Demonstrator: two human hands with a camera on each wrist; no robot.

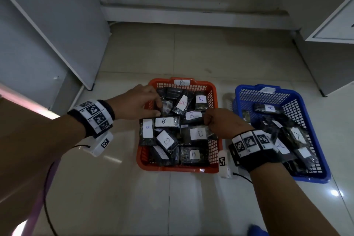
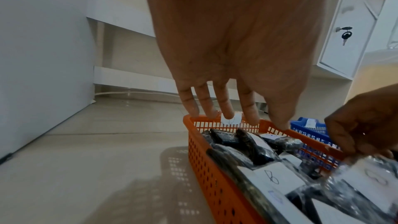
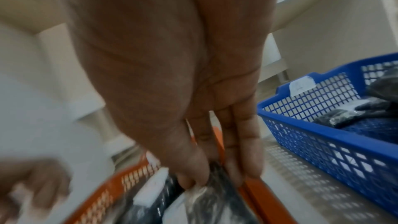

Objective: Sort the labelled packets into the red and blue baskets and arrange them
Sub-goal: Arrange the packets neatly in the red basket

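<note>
The red basket [image 1: 178, 168] on the floor holds several black packets with white "B" labels [image 1: 163, 121]. To its right, the blue basket [image 1: 310, 178] holds "A" packets [image 1: 270, 108]. My left hand [image 1: 156, 106] hovers over the far left corner of the red basket [image 2: 215, 176]. That left hand [image 2: 252, 122] has its fingers fairly straight and grips nothing. My right hand [image 1: 207, 119] is over the basket's right side. There the right hand [image 3: 213, 180] pinches the edge of a black packet [image 3: 215, 200] between thumb and fingers. This packet [image 2: 366, 176] carries a blurred white label.
Both baskets stand on a pale tiled floor [image 1: 172, 207]. White cabinets rise at the left [image 1: 57, 25] and right [image 1: 335, 25], and one door has a key [image 2: 346, 35] in it. A low step [image 1: 191, 15] runs along the back wall. Floor shows between the baskets.
</note>
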